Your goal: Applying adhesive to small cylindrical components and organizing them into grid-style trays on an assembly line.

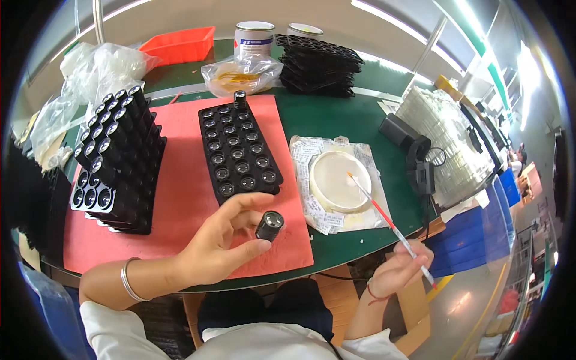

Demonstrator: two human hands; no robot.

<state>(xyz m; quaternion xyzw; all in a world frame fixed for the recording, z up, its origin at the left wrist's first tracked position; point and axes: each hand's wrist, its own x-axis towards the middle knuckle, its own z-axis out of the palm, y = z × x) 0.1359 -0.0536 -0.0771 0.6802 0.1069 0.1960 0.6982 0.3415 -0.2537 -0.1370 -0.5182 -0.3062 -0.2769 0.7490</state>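
Note:
My left hand holds a short black cylinder with a glassy lens-like top, pinched between thumb and fingers above the red mat. In my right hand is a thin paintbrush with a red and white handle. Its tip points into a round white dish, which rests on a paper-covered pad; whether the bristles touch the dish I cannot tell. Left of the dish lies a black tray with lens-topped cylinders in its holes. One cylinder stands up higher at the tray's far end.
On the left, black trays are stacked with lens-topped cylinders. A red mat covers part of the green table. Behind stand a red bin, cans and empty black trays. A black device with a cable sits right.

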